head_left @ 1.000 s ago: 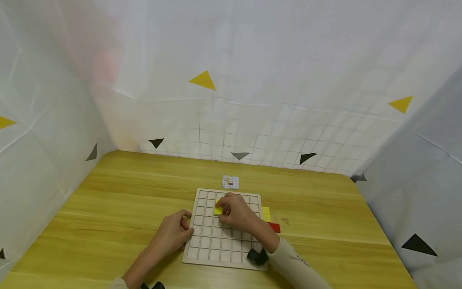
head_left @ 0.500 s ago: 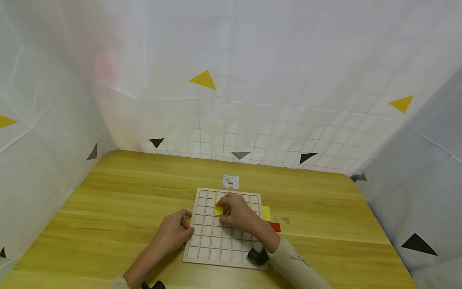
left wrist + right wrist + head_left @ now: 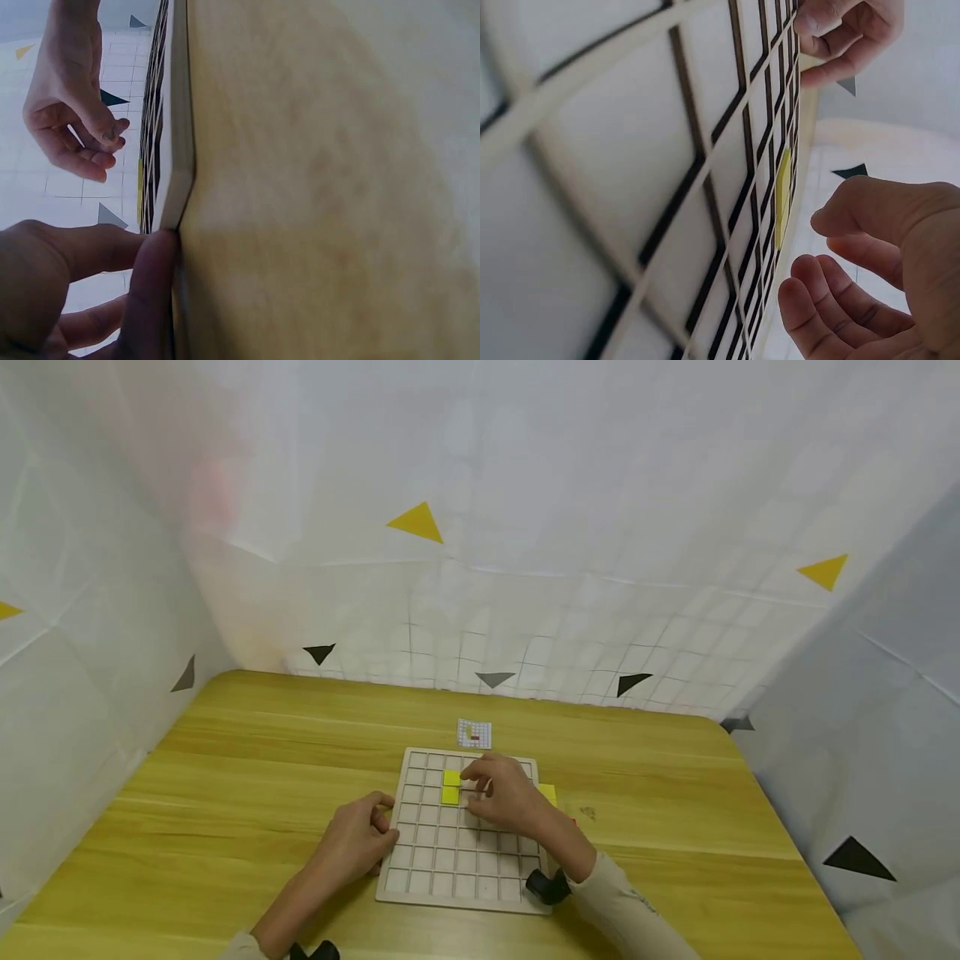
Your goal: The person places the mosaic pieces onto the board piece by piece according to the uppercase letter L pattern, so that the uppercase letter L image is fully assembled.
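Observation:
A pale wooden grid board (image 3: pixel 442 860) lies flat on the table. Two of its cells, toward the far side, hold a yellow piece (image 3: pixel 451 795), seen edge-on as a yellow strip in the right wrist view. My right hand (image 3: pixel 506 795) hovers just right of that piece, fingers bent loosely, thumb and fingertips apart with nothing between them. At the board's left side, my left hand (image 3: pixel 356 839) holds the edge with thumb and index finger; its other fingers are curled under. The left wrist view shows those fingertips against the board's side.
A small printed grid card (image 3: pixel 474 734) with yellow and red marks lies beyond the board. Another yellow piece (image 3: pixel 549 793) pokes out past the board's right side, with a red piece mostly hidden by the right forearm. White sheeting (image 3: pixel 525 527) walls the table.
My right hand has let go of the yellow piece and moved slightly right, uncovering both of its cells. The left hand keeps its place at the board edge. The head view shifted a little.

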### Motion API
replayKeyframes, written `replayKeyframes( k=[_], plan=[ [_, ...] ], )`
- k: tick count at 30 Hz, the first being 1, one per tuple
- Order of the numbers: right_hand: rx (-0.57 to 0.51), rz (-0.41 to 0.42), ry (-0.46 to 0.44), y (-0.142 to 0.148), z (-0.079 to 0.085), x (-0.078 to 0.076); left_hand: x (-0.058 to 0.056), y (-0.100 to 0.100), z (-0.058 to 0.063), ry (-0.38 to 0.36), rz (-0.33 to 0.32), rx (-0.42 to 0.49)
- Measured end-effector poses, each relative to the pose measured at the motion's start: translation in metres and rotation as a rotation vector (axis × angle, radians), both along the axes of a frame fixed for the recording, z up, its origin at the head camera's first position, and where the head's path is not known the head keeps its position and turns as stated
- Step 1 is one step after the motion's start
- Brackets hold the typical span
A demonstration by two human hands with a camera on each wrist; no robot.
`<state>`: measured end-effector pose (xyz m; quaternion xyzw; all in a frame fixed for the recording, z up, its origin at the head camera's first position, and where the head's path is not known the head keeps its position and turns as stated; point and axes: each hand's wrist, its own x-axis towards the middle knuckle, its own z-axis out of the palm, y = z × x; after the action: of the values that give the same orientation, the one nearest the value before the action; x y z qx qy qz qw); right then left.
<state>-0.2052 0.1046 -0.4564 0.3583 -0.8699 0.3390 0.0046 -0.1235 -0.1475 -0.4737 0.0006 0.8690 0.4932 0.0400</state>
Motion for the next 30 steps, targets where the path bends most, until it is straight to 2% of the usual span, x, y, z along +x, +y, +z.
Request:
replayKeyframes(
  k=[9,30],
  plan=[
    [-0.042,-0.046,-0.029,0.025,-0.004,-0.005,-0.001,0.001,-0.002,-0.005,0.002,0.007],
    [-0.018,-0.168,-0.004,0.076,-0.006,-0.009,-0.001,-0.001,-0.001,-0.001,0.010,0.007]
  ],
)
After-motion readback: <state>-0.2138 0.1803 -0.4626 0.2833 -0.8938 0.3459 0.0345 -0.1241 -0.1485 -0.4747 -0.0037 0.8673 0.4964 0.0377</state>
